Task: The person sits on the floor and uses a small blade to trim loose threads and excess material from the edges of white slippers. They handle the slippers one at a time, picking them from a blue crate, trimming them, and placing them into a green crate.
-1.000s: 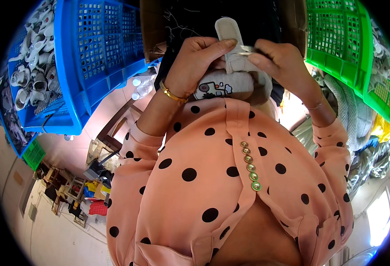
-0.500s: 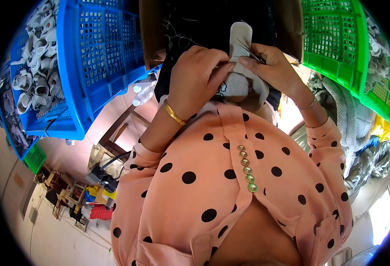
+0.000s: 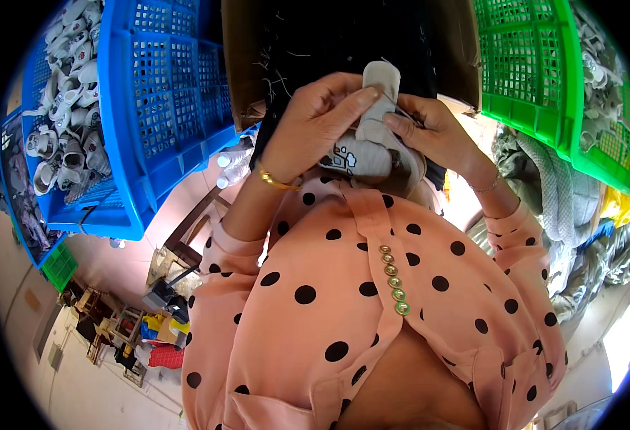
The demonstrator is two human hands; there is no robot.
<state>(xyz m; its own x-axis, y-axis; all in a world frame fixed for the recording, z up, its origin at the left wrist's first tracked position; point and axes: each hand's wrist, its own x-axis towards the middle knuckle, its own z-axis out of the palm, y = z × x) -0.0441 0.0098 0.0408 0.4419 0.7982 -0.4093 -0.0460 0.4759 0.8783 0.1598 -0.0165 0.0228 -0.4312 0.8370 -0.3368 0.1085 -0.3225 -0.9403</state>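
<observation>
In front of my chest I hold a pale grey shoe upper (image 3: 364,159) with a small dark printed drawing on its side. Its long rounded tongue (image 3: 382,74) points up and away from me. My left hand (image 3: 318,118) is closed on the tongue, thumb lying across its left edge. On the other side my right hand (image 3: 440,132) is closed, thumb and fingers pinching the upper's right edge below the tongue. A thin dark line shows beside the right fingers; what it belongs to is mostly hidden by them.
At the left stands a blue plastic crate (image 3: 125,158) beside many similar pale uppers (image 3: 71,100). A green crate (image 3: 526,79) is at the right. Ahead, brown cardboard (image 3: 242,79) borders dark cloth with loose threads (image 3: 301,54). Grey fabric (image 3: 544,186) hangs at the right.
The upper has come slightly down and toward me, and its printed side shows more. My left hand has slid up to the tongue. The dark tool seen at my right fingers is now mostly hidden.
</observation>
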